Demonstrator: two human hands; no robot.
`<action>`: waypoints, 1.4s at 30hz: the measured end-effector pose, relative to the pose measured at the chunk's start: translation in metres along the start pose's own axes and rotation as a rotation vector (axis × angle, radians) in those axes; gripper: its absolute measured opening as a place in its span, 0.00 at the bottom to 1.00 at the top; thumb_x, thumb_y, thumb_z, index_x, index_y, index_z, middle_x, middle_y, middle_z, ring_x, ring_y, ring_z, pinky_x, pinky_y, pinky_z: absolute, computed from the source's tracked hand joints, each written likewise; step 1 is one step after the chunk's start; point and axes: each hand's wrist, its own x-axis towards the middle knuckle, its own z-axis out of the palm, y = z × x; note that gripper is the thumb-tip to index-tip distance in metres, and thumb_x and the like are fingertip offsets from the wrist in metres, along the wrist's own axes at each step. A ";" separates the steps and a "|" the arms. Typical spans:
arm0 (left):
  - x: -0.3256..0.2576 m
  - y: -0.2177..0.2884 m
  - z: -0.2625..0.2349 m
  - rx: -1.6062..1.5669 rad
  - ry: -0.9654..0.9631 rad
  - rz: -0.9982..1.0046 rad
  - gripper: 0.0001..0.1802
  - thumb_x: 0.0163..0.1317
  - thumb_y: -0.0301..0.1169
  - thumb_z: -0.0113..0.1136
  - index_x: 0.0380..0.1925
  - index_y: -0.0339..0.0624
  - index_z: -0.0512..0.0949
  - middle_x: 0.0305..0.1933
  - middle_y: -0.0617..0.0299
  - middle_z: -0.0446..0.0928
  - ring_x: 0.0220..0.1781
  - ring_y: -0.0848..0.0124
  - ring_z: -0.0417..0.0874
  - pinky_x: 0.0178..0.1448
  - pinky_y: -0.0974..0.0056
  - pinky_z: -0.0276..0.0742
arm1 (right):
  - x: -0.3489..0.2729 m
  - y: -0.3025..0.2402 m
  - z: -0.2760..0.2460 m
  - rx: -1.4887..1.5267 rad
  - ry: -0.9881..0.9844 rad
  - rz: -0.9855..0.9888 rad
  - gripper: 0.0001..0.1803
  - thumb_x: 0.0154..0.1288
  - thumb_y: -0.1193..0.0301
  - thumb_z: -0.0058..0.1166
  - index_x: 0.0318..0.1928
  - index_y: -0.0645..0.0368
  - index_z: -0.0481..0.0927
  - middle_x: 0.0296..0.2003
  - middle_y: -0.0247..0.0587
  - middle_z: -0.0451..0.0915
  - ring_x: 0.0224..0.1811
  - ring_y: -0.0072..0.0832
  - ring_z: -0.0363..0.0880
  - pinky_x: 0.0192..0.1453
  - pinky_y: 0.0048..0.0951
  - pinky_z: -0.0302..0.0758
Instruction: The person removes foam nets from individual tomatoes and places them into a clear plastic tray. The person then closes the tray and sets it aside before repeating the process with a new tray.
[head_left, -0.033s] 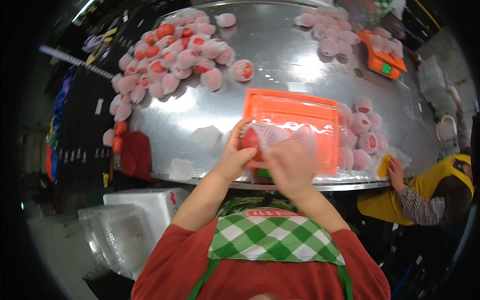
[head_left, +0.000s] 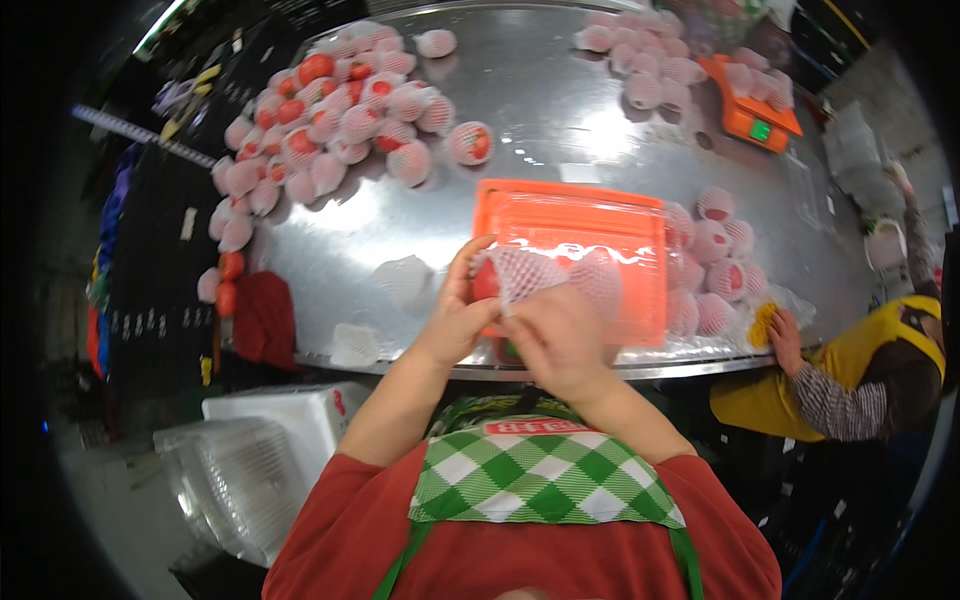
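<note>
The right hand (head_left: 565,335) has come a little lower and nearer to the left hand (head_left: 455,318), and the pinkish-white foam net sleeve (head_left: 530,272) now reaches further down across the right side of the smooth, round, red fruit (head_left: 484,281). A narrower strip of red skin shows than a moment ago, so the fruit is more covered, though its left side is bare. The fruit sits in the left hand, above the near left corner of the bright orange plastic tray-like slab (head_left: 484,208) at the front of the shiny metal tabletop (head_left: 345,245). The left fingers are curled round its far side with the thumb on the near side, spread only as wide as the fruit they hold. The right fingers are bunched close together at the lower edge of the sleeve; they are blurred from where I stand, but they seem to be pinching the foam. Just beyond the right hand a netted fruit (head_left: 597,280) shows by the clear plastic box (head_left: 570,207) on the slab. More netted fruits (head_left: 711,242) cluster beside the slab, and two flat white foam pieces (head_left: 403,280) lie to its left.
</note>
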 end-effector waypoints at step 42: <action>0.221 0.007 -0.237 1.751 0.580 0.137 0.45 0.44 0.42 0.71 0.64 0.45 0.65 0.65 0.43 0.62 0.62 0.45 0.71 0.66 0.52 0.69 | -0.037 0.063 -0.025 -0.290 -0.012 0.232 0.14 0.48 0.75 0.66 0.38 0.60 0.80 0.42 0.41 0.80 0.50 0.43 0.76 0.54 0.42 0.72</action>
